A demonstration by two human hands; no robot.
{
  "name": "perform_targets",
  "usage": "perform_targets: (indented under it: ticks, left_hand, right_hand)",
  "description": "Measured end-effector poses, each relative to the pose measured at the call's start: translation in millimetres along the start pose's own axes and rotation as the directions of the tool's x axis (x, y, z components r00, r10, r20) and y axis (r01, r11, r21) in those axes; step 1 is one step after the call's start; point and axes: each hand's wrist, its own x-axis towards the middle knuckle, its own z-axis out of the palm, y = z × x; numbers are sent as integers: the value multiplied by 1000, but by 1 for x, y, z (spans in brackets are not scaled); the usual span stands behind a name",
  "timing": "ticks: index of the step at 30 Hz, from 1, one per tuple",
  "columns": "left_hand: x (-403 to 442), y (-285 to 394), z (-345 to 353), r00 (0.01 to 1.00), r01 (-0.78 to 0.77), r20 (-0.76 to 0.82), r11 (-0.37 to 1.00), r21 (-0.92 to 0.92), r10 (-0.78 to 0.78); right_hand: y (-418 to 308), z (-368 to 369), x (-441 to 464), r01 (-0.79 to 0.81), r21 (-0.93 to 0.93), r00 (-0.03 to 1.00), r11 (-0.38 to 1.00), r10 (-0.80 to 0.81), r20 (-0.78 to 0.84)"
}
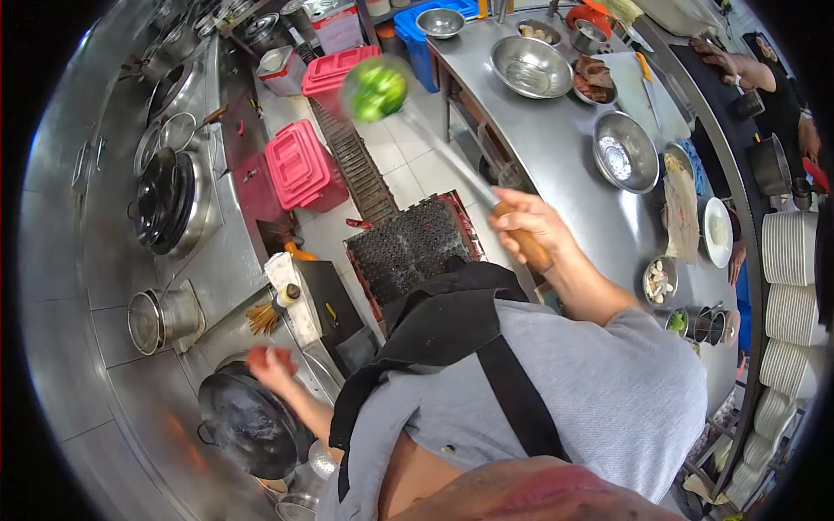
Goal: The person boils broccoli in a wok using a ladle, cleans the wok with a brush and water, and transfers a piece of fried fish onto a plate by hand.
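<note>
right hand (528,227): my fingers wrap the wooden handle (534,252) of a long-handled scoop (450,158), well to the right of the wok (243,425).
greens (380,91): they sit, blurred, in the scoop's head, well forward of the wok and ahead of my grip.
scoop's axis: slants forward and leftward from my right hand, passing well apart from the wok.
left hand (274,369): nearer the wok, just beside its rim; blurred, so i cannot tell whether it pinches anything.
</note>
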Motion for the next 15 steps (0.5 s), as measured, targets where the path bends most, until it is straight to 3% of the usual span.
perform_targets:
  ticks: [1,2,3,4,5,7,8,9,10,12,13,15]
  left_hand:
    - [26,-47,14,955,-61,293,998,10,55]
    - [1,-46,52,953,-55,296,998,-14,57]
    - [35,-120,73,880,-394,375,890,229,292]
    - [5,-99,98,851,-409,430,894,183,302]
    - [-41,-62,133,820,-419,484,897,141,307]
    - [-83,-34,170,725,-429,627,899,85,286]
    - [-99,-24,184,675,-451,685,888,89,274]
    - [-107,-16,192,626,-470,736,877,94,256]
    - [-110,-12,193,646,-458,722,882,107,247]
    - [-112,-7,194,528,-518,822,848,112,214]
    - [-112,-6,188,538,-510,817,852,120,207]
    - [-104,-6,174,588,-472,790,866,162,173]
  right_hand:
    - [-4,-14,-4,61,-43,996,997,-64,-66]
    - [-5,-26,-7,61,-43,996,997,-64,-63]
    - [-3,-38,-7,154,-161,976,975,-175,-128]
    - [-2,-52,-6,235,-284,940,929,-292,-178]
    - [3,-70,-1,237,-290,941,927,-294,-171]
    - [20,-115,12,175,-790,787,587,-565,-246]
    - [25,-146,18,176,-794,795,581,-560,-234]
    - [27,-179,26,144,-937,692,318,-710,-135]
    - [25,-200,29,73,-997,584,33,-811,16]
    - [15,-207,32,-117,-993,585,-9,-809,-61]
    - [14,-209,34,-187,-982,564,-28,-822,-84]
    - [6,-202,42,-121,-993,528,-16,-848,-51]
